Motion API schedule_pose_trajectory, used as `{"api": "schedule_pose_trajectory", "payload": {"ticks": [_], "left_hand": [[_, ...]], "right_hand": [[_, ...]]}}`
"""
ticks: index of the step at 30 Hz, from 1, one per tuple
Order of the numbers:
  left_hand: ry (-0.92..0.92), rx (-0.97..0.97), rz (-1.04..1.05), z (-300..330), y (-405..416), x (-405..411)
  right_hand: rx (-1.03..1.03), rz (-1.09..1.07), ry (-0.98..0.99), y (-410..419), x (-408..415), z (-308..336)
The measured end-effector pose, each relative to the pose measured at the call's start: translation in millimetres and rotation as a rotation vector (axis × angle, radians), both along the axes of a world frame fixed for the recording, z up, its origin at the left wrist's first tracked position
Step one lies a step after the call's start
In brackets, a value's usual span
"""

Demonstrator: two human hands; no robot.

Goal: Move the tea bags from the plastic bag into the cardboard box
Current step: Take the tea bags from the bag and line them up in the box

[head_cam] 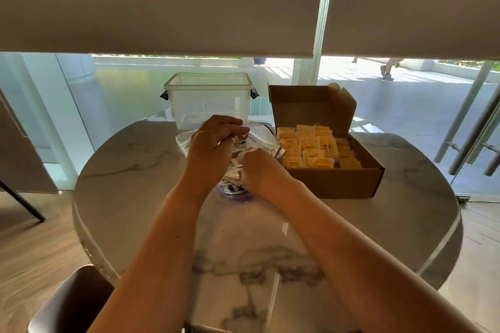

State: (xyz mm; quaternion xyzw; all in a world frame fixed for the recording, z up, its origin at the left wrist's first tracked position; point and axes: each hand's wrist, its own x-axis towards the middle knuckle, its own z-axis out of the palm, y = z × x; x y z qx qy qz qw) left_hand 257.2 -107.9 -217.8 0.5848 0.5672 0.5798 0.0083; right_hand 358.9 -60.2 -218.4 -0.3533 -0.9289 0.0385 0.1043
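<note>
Extraction step in hand. Left hand (213,140) fingers pinch the plastic bag (259,136) rim; right hand (257,167) fingers grasp tea bags (238,162) inside. Next, judged: carry toward cardboard box (332,181), three o'clock.

Plastic bag (259,138) at centre of table (297,238), tea bags (235,170) inside. Cardboard box (332,178) just right of bag, more tea bags in it. Plastic container (209,100) behind bag. Chair (70,303) before table, at left.
</note>
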Motion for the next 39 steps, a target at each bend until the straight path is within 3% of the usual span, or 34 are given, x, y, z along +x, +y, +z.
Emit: {"api": "schedule_pose_trajectory", "payload": {"ticks": [9, 13, 16, 20, 22, 25, 33, 39], "left_hand": [[-0.03, -0.015, -0.007, 1.1, -0.3, 0.9], [-0.019, 0.003, -0.008, 0.8, 0.7, -0.6], [-0.082, -0.004, -0.088, 2.1, -1.5, 0.1], [-0.073, -0.029, -0.136, 3.3, -4.4, 5.0], [-0.035, -0.05, -0.068, 4.2, -2.5, 6.8], [-0.008, -0.039, -0.013, 3.8, 0.6, 8.7], [0.108, -0.122, -0.028, 0.0, 1.6, 11.0], [0.13, -0.106, -0.004, -0.2, 1.0, 10.4]], "right_hand": [[0.029, -0.045, 0.057, 0.0, -2.3, 3.1], [0.011, -0.057, 0.363, -4.1, 7.2, 13.0], [-0.207, -0.112, 0.641, -2.0, 24.5, 29.1], [-0.737, -0.156, 1.137, 0.2, 45.0, 44.9], [-0.92, -0.171, 1.221, -1.2, 49.0, 45.3], [-1.028, -0.165, 1.112, 2.1, 53.2, 42.7], [-0.603, -0.063, 0.803, 10.4, 66.9, 40.5], [-0.588, -0.123, 0.888, 13.8, 74.9, 46.9]]}}
